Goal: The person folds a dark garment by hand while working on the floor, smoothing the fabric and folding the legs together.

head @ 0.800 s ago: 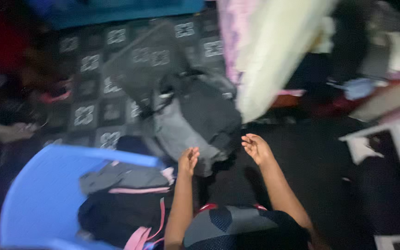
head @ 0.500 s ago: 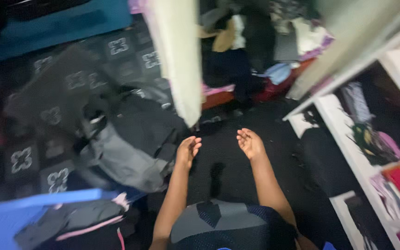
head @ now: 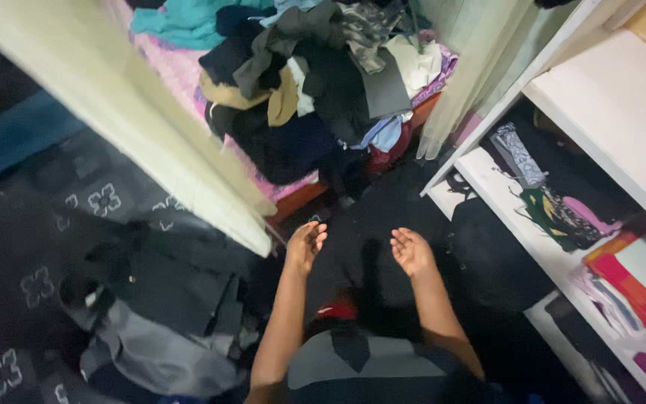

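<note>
Both hands are out in front at the centre of the frame, empty. The left hand (head: pixel 306 243) is palm up, fingers (head: pixel 317 233) loosely curled and a little apart, holding nothing. The right hand (head: pixel 411 251) sits just beside it, palm up, fingers spread, also holding nothing. Above them, at upper centre, a heap of clothes (head: pixel 323 82) in black, grey, tan and teal is piled on a bed with a pink sheet (head: pixel 181 75). A pale curtain (head: pixel 136 127) cuts across the upper left. At lower left, grey and dark garments (head: pixel 158 329) lie on the patterned floor (head: pixel 31 284), possibly a bag among them. White shelves (head: pixel 622 112) with folded cloth fill the right side.
</note>
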